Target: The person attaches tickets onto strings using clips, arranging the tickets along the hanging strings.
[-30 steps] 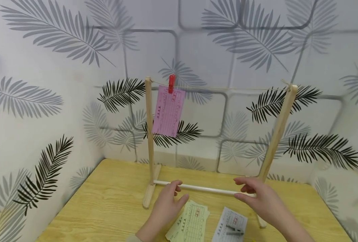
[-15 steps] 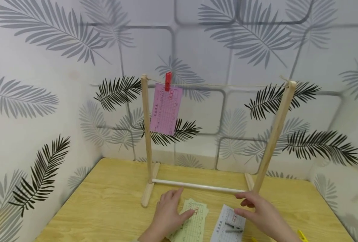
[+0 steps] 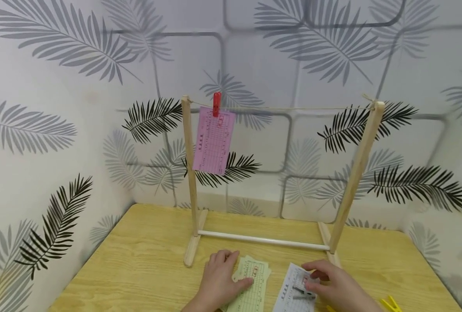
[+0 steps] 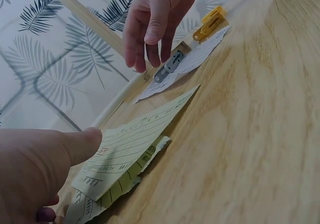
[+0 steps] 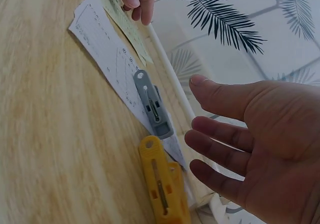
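My left hand lies flat on a small stack of yellow-green slips, the thumb pressing the top slip. My right hand hovers open just above a grey clip that lies on a white slip. The right wrist view shows its fingers spread and holding nothing, with the grey clip just past the fingertips. A yellow clip lies right beside the grey one.
A wooden drying rack stands behind the hands, with a white bottom rod and a string on top. A red peg holds a pink slip there. The yellow clip lies near the front right table edge.
Both hands left the rack's white rod and drew back toward me. The left came down on the yellow-green slips, the right over the white slip and grey clip.
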The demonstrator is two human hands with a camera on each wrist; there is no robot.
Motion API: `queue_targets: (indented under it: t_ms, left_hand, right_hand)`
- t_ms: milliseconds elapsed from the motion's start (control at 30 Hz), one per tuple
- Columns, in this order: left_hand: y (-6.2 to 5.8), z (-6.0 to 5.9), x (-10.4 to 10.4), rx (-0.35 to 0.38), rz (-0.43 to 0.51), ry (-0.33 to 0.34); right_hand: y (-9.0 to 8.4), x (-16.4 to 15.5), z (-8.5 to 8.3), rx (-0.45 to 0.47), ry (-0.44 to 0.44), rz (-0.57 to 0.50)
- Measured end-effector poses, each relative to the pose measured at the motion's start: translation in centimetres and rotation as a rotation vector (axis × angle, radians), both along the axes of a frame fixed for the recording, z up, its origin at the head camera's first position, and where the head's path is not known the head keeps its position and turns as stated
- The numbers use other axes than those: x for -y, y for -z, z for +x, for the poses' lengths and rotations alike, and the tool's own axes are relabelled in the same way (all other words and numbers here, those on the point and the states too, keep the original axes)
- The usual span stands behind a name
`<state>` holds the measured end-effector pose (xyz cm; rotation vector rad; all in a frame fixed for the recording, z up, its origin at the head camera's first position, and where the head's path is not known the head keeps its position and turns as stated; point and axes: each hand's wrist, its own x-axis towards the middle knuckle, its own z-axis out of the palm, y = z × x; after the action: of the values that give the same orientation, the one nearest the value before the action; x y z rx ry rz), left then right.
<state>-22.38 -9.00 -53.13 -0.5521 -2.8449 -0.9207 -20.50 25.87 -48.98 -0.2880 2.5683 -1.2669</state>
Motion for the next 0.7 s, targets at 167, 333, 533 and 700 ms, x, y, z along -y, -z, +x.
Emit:
queue_targets:
  t_ms: [167,333,533,700]
  left_hand:
    - [0.5,0.0,-0.1,-0.014,-0.044,0.013]
    - [0.5,0.0,0.0,-0.018,-0.056,0.021]
    - [0.4,0.0,-0.1,-0.003,-0.073,0.018]
    - [0.4,0.1,-0.1,-0.016,-0.085,0.014]
  right_hand:
    - [0.9,-0.2,0.1,-0.022,-0.036,0.01]
    - [1.2,-0.3,0.1,-0.023,-0.054,-0.009]
    - [1.3,-0.5,0.0,0.018,-0.077,-0.024]
    - [1.6,-0.8,-0.1,0.006,-0.109,-0.021]
